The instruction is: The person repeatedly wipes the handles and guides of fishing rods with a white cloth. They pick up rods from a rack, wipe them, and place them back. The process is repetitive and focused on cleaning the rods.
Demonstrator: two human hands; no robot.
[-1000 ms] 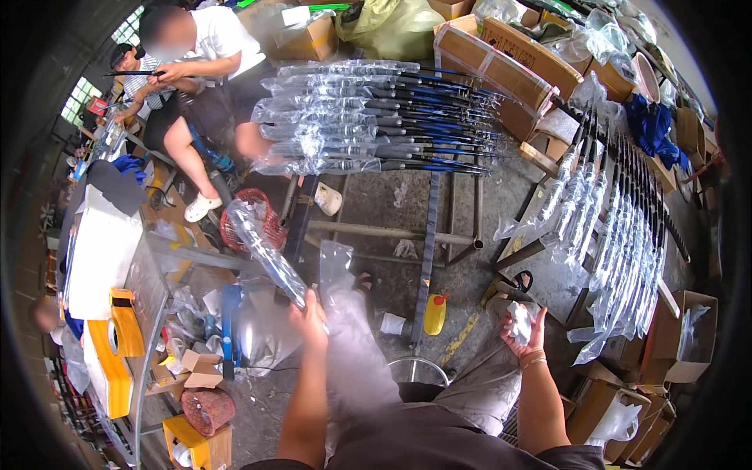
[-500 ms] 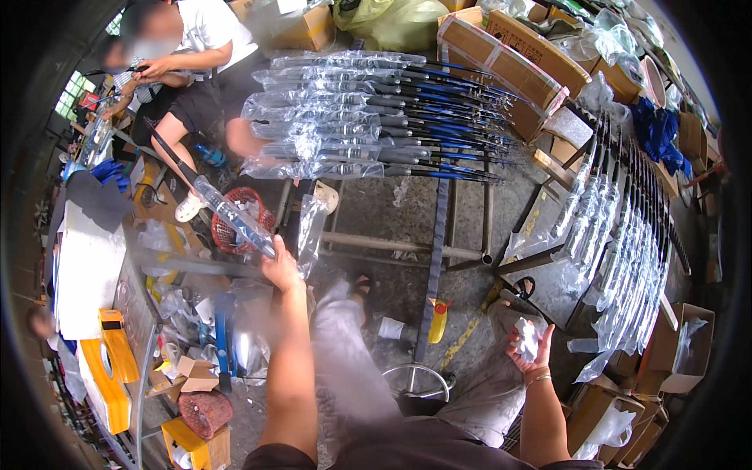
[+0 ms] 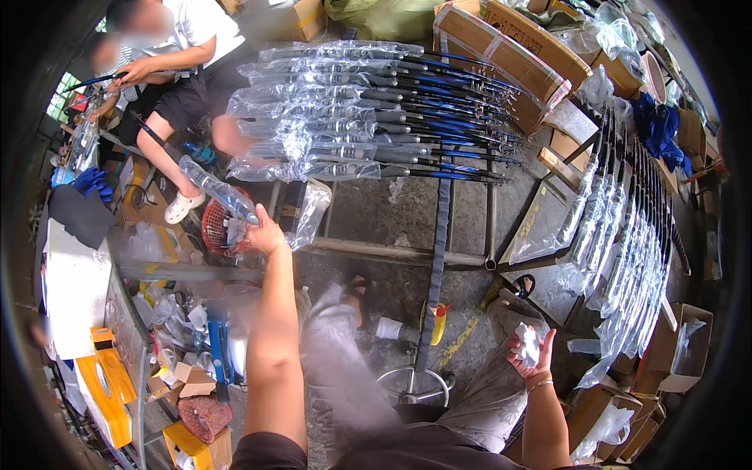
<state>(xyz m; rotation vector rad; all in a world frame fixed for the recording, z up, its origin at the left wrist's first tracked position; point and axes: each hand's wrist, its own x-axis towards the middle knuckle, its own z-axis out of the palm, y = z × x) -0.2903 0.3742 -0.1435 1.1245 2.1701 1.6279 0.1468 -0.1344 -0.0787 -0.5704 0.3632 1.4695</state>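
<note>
Long rod in clear plastic sleeve gripped by closed left hand above red basket holding plastic scraps, right hand half open around crumpled clear wrap, bagged rods stacked on rack beyond, cardboard boxes behind.

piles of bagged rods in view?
2: one stack of clear-bagged black-and-blue rods laid across the rack at top centre, another row of bagged rods along the right side. More may be hidden beyond the frame.

Glossy clear plastic sleeve
</note>
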